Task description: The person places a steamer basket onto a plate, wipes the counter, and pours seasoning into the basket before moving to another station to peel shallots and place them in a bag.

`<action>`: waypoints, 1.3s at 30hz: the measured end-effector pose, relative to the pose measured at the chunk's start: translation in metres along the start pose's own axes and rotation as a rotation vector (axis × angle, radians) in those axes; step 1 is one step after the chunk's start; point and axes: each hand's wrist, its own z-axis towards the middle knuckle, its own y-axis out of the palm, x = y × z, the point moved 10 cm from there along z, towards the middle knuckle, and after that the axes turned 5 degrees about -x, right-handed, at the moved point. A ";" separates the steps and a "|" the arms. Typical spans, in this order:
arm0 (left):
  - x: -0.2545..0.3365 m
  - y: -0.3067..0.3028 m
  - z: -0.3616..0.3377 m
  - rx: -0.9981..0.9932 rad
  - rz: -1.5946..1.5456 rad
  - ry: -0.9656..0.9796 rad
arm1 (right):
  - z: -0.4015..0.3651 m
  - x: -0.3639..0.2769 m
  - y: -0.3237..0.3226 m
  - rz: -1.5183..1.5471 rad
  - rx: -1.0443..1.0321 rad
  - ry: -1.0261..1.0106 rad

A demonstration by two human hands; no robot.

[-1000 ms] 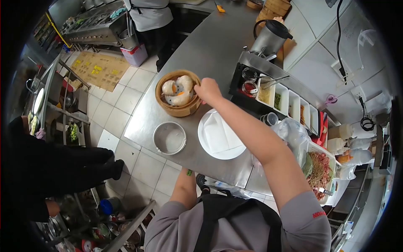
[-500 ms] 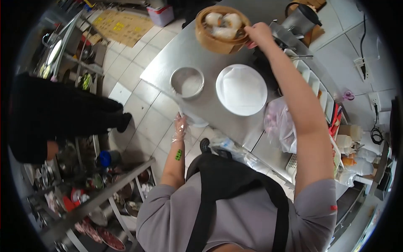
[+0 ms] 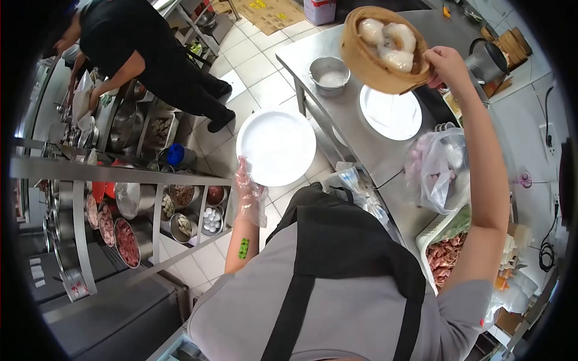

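Note:
My right hand [image 3: 445, 66] grips the rim of a round bamboo steamer [image 3: 379, 75], raised over the steel counter [image 3: 370, 150]. Several pale dumplings [image 3: 391, 45] sit in the steamer, which is tipped a little towards me. My left hand [image 3: 245, 186], in a clear plastic glove, holds a white plate [image 3: 276, 147] by its near edge, out over the floor. On the counter, just below the steamer, lies another white plate [image 3: 391, 112] with a paper-like sheet on it. A metal pot [image 3: 329, 75] stands to the left of that plate.
At the upper left a person in black [image 3: 144, 54] works at another counter. A metal rack [image 3: 120, 174] with bowls of meat is at my left. A plastic bag [image 3: 435, 168] and a basket of meat [image 3: 444, 259] are at the right, with a jug [image 3: 486, 62] behind.
The white plate at my left hand has come up into full view, held out over the floor. The view has turned, and the steamer now hangs nearer the counter plate. The other person shows more fully.

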 end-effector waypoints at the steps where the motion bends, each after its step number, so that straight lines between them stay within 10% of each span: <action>1: 0.002 0.013 -0.006 -0.067 -0.047 0.016 | -0.008 -0.003 0.006 0.046 -0.035 -0.034; 14: -0.046 0.223 -0.084 -0.618 -0.240 -0.170 | -0.122 -0.017 0.026 -0.123 -0.140 -0.089; 23: -0.045 0.260 -0.117 -0.602 -0.109 -0.097 | -0.157 0.007 0.014 -0.217 -0.105 0.001; 29: -0.041 0.287 -0.166 -0.985 -0.022 -0.162 | -0.246 0.044 -0.053 0.132 0.102 -0.013; 33: -0.063 0.325 -0.239 -1.116 0.093 -0.211 | -0.329 0.079 -0.025 1.071 0.074 0.045; 39: -0.126 0.364 -0.379 -1.355 0.344 -0.200 | -0.472 0.175 -0.076 1.256 0.992 -0.042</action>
